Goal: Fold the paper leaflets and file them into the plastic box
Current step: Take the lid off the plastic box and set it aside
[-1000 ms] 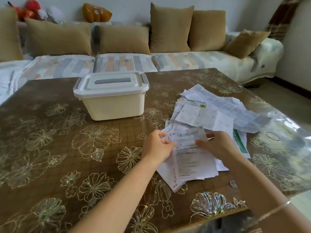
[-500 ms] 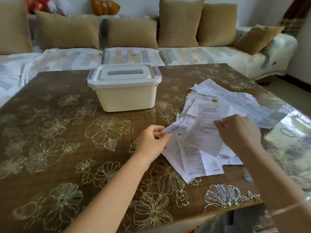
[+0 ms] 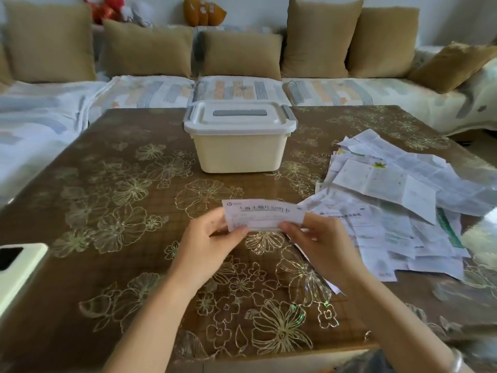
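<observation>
in the head view, one paper leaflet (image 3: 265, 216) is held up in the air above the table (image 3: 107, 211), near the middle of the picture. it is seen as a short, wide strip with print along the top, so it looks folded at least once. the step in hand is judged to be the folding of this one leaflet. whether another fold is needed cannot be told.

the plastic box (image 3: 239, 152) is found at 12 o'clock from the leaflet, well apart from it. its white lid (image 3: 239, 117) is closed on top, so nothing can be put in yet. for the next move, the fold should be pressed flat. then one hand must be freed so the lid can be taken off. the pile of leaflets (image 3: 390, 211) is spread out at 3 o'clock, lying open and loose, so most of the job is judged to be left. a phone (image 3: 18, 270) is seen at 9 o'clock, at the table's edge.

the left hand (image 3: 212, 246) is seen at the leaflet's left end, with its arm stretched up from 7 o'clock. the right hand (image 3: 320, 246) is seen at the right end, with its arm stretched up from 5 o'clock. each end of the leaflet is pinched, with a thumb on the near side and curled fingers behind. whether the arms are rested on the table cannot be told.
</observation>
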Demonstrator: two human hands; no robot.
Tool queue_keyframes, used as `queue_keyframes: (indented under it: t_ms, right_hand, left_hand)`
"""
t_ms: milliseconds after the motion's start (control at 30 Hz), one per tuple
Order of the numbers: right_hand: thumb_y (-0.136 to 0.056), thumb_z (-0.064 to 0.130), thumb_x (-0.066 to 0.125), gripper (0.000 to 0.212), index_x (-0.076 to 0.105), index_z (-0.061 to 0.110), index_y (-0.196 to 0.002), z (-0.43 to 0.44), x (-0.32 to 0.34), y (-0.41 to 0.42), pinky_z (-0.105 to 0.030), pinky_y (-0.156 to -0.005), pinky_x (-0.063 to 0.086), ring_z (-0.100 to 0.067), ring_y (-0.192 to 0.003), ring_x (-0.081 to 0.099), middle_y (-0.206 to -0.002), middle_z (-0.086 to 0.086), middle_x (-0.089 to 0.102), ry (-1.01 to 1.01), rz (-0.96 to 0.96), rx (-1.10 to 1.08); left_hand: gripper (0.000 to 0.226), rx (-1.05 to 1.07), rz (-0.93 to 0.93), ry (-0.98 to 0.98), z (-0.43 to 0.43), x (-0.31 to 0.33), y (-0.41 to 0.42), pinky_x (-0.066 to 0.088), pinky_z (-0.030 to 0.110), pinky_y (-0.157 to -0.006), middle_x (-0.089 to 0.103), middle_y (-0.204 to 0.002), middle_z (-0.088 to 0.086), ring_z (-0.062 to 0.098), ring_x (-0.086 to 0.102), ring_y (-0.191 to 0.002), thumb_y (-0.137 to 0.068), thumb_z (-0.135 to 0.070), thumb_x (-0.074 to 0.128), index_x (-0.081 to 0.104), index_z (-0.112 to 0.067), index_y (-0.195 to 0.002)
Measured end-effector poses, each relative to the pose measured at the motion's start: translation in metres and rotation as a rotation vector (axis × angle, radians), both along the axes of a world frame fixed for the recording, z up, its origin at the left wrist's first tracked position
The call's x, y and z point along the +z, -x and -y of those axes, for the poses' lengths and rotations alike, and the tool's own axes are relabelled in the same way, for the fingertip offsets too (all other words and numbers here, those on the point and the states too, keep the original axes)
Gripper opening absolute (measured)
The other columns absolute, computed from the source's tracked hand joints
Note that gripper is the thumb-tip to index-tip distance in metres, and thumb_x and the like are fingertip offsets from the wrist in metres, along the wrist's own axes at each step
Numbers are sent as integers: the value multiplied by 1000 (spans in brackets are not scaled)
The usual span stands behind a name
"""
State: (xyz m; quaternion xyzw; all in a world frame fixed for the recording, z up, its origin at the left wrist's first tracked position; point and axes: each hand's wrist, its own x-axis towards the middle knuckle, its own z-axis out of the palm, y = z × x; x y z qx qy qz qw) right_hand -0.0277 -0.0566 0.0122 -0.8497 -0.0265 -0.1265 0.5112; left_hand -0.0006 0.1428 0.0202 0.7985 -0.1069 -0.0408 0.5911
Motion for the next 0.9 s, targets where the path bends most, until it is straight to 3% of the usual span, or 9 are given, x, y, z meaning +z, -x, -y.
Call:
queue_keyframes:
  t_ms: [133,200,267,300,367,433,567,733,900]
  right_hand:
    - [-74,61,56,49,75,18,-91,-1,-25,16,-37,-68,47,-24,-74,58,-85,-4,71,50,-116,10]
    - [-72,65,53,39,73,36,-89,-2,-29,23,-28,-66,45,-13,-76,54,-87,-1,66,118,-122,24]
    - [-74,63,53,13,64,56,-77,-5,-29,27,-22,-63,41,-6,-74,51,-84,4,62,168,-133,0]
    - [-77,60,55,10,60,59,-68,-7,-29,29,-22,-60,39,-6,-71,49,-79,4,59,207,-129,-8]
    - [-80,54,59,21,60,44,-61,-11,-30,33,-27,-57,39,-7,-67,47,-68,1,55,286,-128,-26]
    - [-80,54,60,29,64,26,-70,-13,-33,35,-27,-61,44,-6,-68,48,-67,0,55,339,-137,-62]
    - [-78,43,70,20,65,34,-96,-19,-38,34,-24,-61,45,-2,-70,52,-76,17,58,364,-116,-161]
    - [-78,40,72,44,55,36,-118,-27,-42,35,-23,-57,40,-2,-71,47,-71,22,54,460,-49,-211]
    - [-77,40,72,49,54,32,-122,-27,-46,33,-17,-54,37,0,-71,45,-76,22,53,492,-17,-222]
  left_hand:
    - [12,102,130,-240,-13,-20,15,39,6,-72,66,-92,-30,-7,54,-87,-82,-36,72,69,-45,-87]
    - [12,127,161,-281,-16,-25,23,33,-2,-76,63,-93,-30,-13,49,-99,-80,-39,73,68,-46,-88]
    - [9,134,154,-300,-19,-28,31,32,-2,-76,63,-92,-31,-13,49,-101,-80,-41,72,68,-47,-85]
    - [6,144,146,-307,-21,-30,33,33,-1,-75,63,-91,-31,-12,51,-100,-81,-43,70,68,-48,-84]
    - [9,169,138,-327,-23,-36,37,35,1,-73,66,-91,-27,-10,54,-95,-82,-48,65,72,-43,-86]
    - [20,199,156,-336,-23,-44,41,42,9,-70,68,-85,-22,-6,58,-87,-81,-51,61,74,-35,-84]
    - [20,306,253,-426,-15,-55,44,48,29,-70,63,-71,-19,4,57,-79,-81,-45,62,71,-30,-91]
    - [35,368,313,-541,-9,-57,45,35,15,-65,55,-72,-20,9,49,-84,-78,-31,74,63,-27,-111]
    - [54,380,337,-593,-8,-62,45,39,22,-77,57,-85,-18,7,48,-88,-77,-28,76,56,-21,-127]
